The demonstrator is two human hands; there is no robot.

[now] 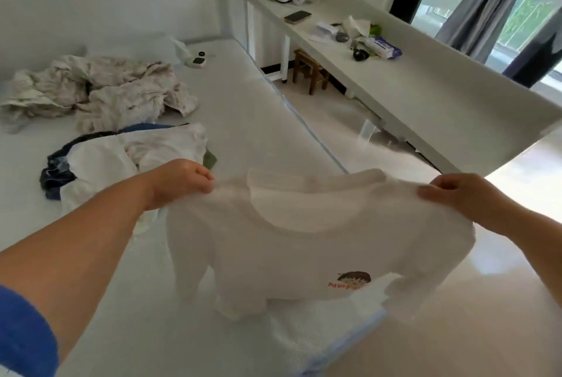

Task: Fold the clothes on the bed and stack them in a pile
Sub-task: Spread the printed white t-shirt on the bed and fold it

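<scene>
Left hand (182, 182) pinches the left shoulder of a white T-shirt (304, 242), fingers curled over the fabric edge. Right hand (456, 194) grips the right shoulder the same way, thumb on top. Both arms reach forward, spread wide, shirt stretched between them and hanging down above the bed (137, 315) near its foot corner; hem looks to brush the mattress, can't tell for sure. Small cartoon print low on the shirt front. Blue sleeve (24, 331) on the left upper arm. Beyond the left hand, a heap of unfolded clothes (121, 154), white and dark blue, on the bed. Further back, a crumpled beige blanket (100, 90). White desk (425, 84) runs along the right.
</scene>
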